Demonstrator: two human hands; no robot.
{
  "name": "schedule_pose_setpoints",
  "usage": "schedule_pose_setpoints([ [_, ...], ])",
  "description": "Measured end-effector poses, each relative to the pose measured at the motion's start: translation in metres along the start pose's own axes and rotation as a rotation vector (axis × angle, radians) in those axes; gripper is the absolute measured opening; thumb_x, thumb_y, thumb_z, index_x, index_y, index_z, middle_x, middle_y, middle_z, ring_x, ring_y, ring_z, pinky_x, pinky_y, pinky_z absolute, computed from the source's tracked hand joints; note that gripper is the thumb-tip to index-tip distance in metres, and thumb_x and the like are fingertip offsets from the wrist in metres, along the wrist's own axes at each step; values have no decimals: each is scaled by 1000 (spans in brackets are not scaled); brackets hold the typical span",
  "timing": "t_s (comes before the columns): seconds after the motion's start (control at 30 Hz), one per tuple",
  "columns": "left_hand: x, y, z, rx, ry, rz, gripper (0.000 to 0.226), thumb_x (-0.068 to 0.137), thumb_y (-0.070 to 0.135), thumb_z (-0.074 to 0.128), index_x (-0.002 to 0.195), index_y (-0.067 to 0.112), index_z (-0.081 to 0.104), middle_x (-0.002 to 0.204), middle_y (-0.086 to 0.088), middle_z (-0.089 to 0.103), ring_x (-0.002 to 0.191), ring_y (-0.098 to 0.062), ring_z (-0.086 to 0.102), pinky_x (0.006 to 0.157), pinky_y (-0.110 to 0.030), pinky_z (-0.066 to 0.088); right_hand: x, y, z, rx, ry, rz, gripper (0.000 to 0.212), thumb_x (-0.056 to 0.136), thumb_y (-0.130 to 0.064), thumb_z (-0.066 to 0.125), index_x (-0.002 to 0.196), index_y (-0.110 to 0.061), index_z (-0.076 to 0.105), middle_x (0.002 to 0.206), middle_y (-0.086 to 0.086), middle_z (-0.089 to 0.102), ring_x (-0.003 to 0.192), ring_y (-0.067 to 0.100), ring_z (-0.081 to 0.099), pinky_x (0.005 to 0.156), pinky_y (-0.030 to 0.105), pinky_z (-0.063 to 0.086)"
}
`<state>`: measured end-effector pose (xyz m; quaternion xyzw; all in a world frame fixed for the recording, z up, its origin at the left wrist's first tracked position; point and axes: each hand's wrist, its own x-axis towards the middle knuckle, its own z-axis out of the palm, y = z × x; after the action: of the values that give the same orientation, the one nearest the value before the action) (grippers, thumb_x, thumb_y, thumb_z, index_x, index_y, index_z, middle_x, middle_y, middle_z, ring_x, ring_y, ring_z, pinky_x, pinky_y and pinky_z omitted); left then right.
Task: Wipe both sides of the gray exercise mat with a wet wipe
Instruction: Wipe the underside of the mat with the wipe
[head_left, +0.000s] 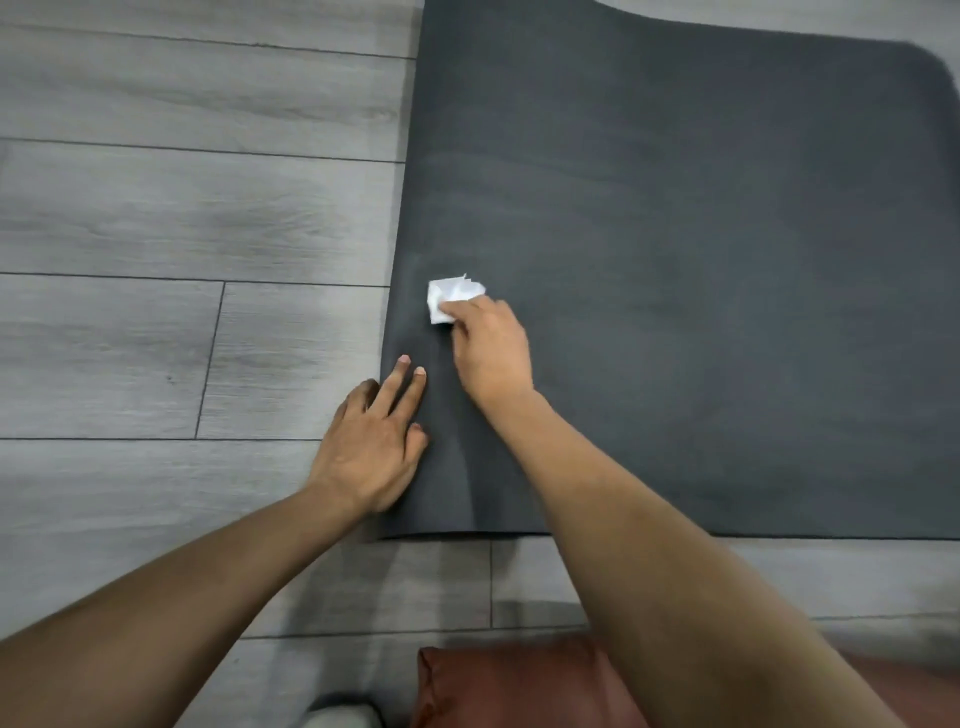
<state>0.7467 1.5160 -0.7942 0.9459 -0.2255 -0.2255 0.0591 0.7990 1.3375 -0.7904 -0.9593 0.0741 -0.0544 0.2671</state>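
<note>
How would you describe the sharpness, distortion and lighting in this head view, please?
Head view: the right hand and the wet wipe it grips look slightly smeared by motion; the left hand, resting on the mat, is sharper. Wide-angle distortion bows the mat's edges. Soft light throws faint shadows beside both arms, and the floor shows mild pale sheen.

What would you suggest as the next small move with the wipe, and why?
Probably sweep the right hand and its wipe rightward across the mat. The wipe sits near the mat's left edge, the left hand rests flat on that edge, and a wide stretch of mat lies to the right.
</note>
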Motion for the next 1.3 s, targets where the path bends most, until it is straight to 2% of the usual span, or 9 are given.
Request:
schedule_pose_setpoints([
  [0.13,-3,-21,4,-119,-15,123,80,91,56,9,164,24,3,172,1,-5,158,-22,0,129,-39,8,-14,-8,13,-22,-125,-439,25,86,-8,61,107,-13,72,98,5,66,84,27,54,73,35,48],
  [0.27,-12,-14,22,-54,314,135,62,98,42,40,147,7,52,153,-20,46,138,-38,49,113,-47,45,-20,28,12,-73,-82,-701,30,92,-12,59,121,-12,67,110,3,65,98,25,58,80,32,51],
  [0.4,-9,-11,33,19,401,128,57,97,38,43,142,6,58,147,-22,53,131,-40,57,106,-49,51,18,27,25,-204,-102,-815,34,91,-11,58,125,-11,63,111,6,64,101,29,59,78,41,51],
  [0.67,-7,-13,34,35,262,76,58,102,41,39,150,9,47,156,-15,44,141,-35,47,117,-45,41,76,3,37,-182,-17,-353,29,86,-2,50,105,-11,71,96,12,64,88,33,54,72,43,52],
  [0.87,-17,-7,28,-171,373,21,47,84,33,74,119,4,61,137,-16,59,118,-33,64,97,-39,55,-41,8,19,-63,-121,-511,34,87,-12,43,108,-13,70,94,8,61,80,27,48,73,34,42],
  [0.97,-19,-4,27,-89,463,15,40,83,27,78,112,4,64,119,-16,61,97,-34,63,83,-43,56,-65,15,13,-158,-100,-639,30,87,-9,57,114,-12,68,95,4,62,81,24,47,74,33,43],
  [1.07,-19,2,31,131,518,158,16,90,12,70,104,8,65,107,-12,63,93,-35,57,81,-45,48,-36,39,1,-293,-58,-663,31,88,-13,48,111,-11,69,95,5,64,80,27,54,69,36,46],
  [1.17,-20,10,25,234,476,306,20,86,3,57,102,11,66,99,-8,63,94,-32,52,80,-42,43,-7,93,-36,-444,1,-409,33,85,-15,40,102,-12,68,88,8,61,79,32,56,68,38,48],
  [1.3,-21,16,13,256,346,276,18,87,7,57,100,13,68,95,-6,65,93,-30,58,81,-41,49,-4,174,-96,-575,-15,-68,36,83,-8,44,110,-9,67,98,15,61,87,37,51,78,43,47],
])
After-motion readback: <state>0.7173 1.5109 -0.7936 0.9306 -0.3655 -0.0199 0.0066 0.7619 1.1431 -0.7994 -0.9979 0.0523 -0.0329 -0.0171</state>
